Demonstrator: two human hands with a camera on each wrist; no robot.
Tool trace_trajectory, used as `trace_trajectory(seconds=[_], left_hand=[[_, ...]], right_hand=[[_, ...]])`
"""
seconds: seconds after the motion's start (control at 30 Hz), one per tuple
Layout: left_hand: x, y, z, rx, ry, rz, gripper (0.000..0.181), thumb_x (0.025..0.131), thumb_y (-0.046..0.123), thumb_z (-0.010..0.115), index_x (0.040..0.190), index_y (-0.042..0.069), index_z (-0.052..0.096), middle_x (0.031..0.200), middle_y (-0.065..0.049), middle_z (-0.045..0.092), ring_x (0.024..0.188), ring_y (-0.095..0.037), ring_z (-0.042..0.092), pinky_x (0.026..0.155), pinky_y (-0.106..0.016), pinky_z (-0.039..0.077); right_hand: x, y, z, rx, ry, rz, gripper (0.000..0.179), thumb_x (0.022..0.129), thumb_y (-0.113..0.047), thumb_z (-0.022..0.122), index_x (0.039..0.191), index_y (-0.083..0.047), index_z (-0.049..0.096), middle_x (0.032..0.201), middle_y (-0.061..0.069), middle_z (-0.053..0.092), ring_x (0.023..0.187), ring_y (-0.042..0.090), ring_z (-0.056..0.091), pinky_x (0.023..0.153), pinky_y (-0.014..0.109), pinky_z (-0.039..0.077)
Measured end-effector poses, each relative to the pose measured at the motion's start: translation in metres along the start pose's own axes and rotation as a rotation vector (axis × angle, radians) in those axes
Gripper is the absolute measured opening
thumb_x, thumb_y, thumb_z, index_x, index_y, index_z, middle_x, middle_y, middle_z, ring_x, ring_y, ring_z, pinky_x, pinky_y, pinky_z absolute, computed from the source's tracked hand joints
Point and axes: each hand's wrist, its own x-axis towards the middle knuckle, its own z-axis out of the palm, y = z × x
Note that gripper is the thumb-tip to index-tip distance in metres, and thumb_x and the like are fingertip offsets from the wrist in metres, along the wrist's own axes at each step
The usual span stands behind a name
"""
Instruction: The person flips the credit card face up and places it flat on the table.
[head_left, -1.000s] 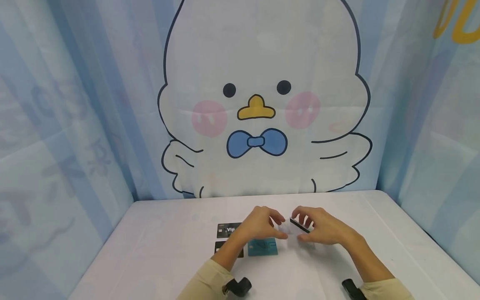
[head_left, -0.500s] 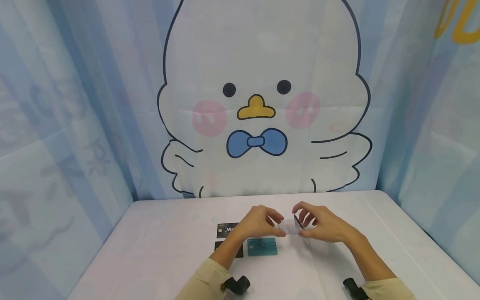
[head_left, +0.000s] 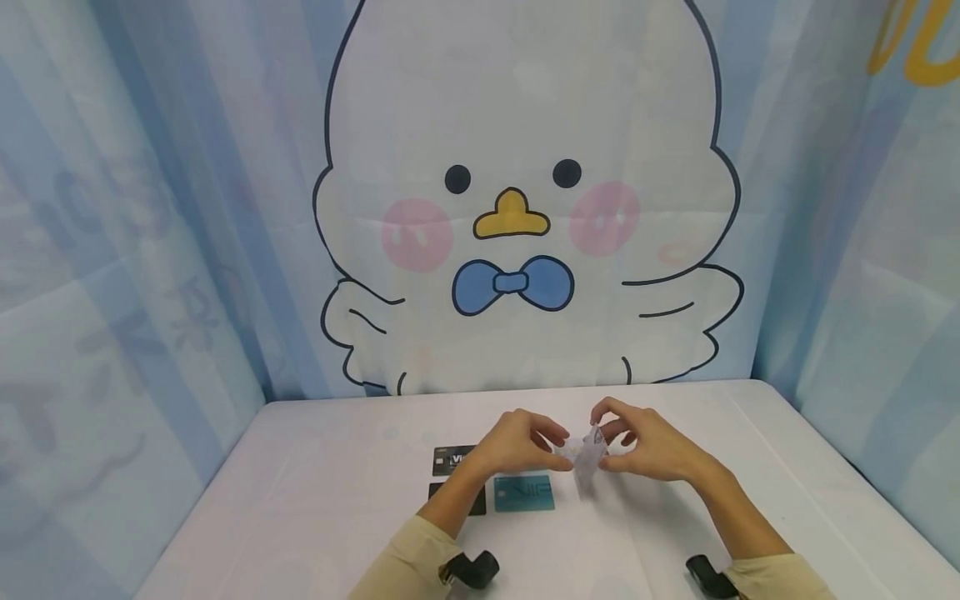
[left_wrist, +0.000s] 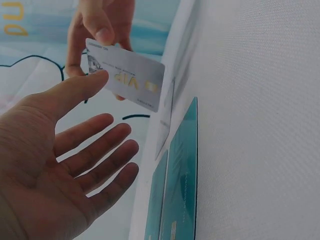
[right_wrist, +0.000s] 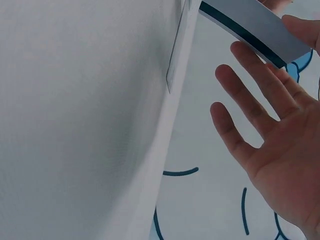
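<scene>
In the head view my right hand pinches a white plastic card by its edge between thumb and fingertips, above the table. Seen from the left wrist, the card shows gold "VIP" lettering; its other face, in the right wrist view, has a dark stripe. My left hand is held beside the card, its fingers spread and relaxed. The left thumb overlaps the card in the left wrist view. A pale card lies on the table below the hands.
On the white table lie a teal VIP card, a black VIP card and another black card, partly covered by the left forearm. A printed cartoon backdrop stands behind the table's far edge.
My right hand has lifted slightly and turned the card, from its thin dark edge to its pale face in the head view. The left hand has stayed almost still.
</scene>
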Motion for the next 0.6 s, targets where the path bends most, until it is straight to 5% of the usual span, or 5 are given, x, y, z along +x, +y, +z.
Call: trace_trajectory(seconds=[0.6], left_hand=[[-0.0006, 0.0011, 0.0021, -0.012, 0.010, -0.008, 0.041, 0.080, 0.030, 0.091, 0.116, 0.018, 0.079, 0.102, 0.008, 0.075, 0.085, -0.011, 0.065, 0.070, -0.023, 0.057]], right_hand=[[0.0007, 0.0033, 0.0016, 0.050, 0.043, 0.011, 0.044, 0.086, -0.026, 0.082, 0.120, -0.016, 0.055, 0.117, 0.003, 0.079, 0.103, 0.018, 0.068, 0.093, 0.052, 0.055]])
